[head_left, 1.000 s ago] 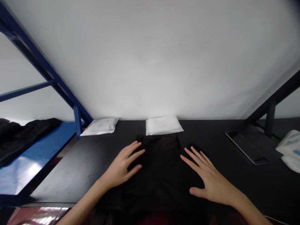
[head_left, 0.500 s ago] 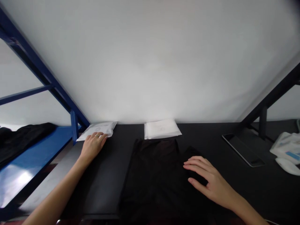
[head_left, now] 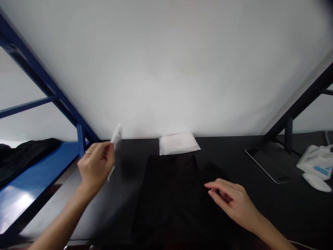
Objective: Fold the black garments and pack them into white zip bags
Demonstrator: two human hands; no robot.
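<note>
Left hand (head_left: 95, 170) pinches a white plastic packet (head_left: 116, 142) aloft; right hand (head_left: 232, 203), loosely curled and empty, rests over a black garment (head_left: 166, 198); a second packet (head_left: 179, 143) lies flat at the far edge of the black desk (head_left: 229, 149).

Soft, even light — left hand (head_left: 95, 170) motion-blurred

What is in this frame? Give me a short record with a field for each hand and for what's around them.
Left hand: left hand raised above the desk, fingers holding a white packet on edge
Right hand: right hand at a black garment, fingers curled, grip unclear
Desk: black desk with the garment, a second white packet and a tablet
Nearby: black cloth on a blue shelf
</note>
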